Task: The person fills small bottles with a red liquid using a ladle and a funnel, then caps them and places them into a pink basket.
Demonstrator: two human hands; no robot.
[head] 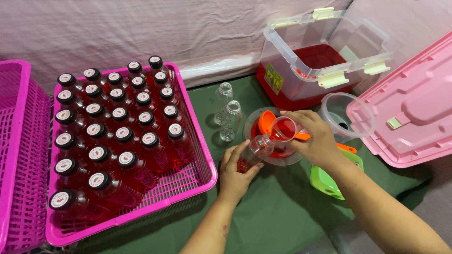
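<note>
Bottle [254,151], small, clear and tilted, is sitting in my left hand [234,171], which is clasping its lower body just above the green mat [278,211]. My right hand [314,138] is gripping a small clear cup [282,129] of red liquid, tipping it at the bottle's mouth over a clear bowl [287,157] with an orange funnel [266,121]. Capped red bottles are filling the pink basket [200,155] beside me.

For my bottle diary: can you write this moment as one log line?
left hand: holds bottle tilted | right hand: tips cup of red liquid into it | basket: capped bottles
</note>
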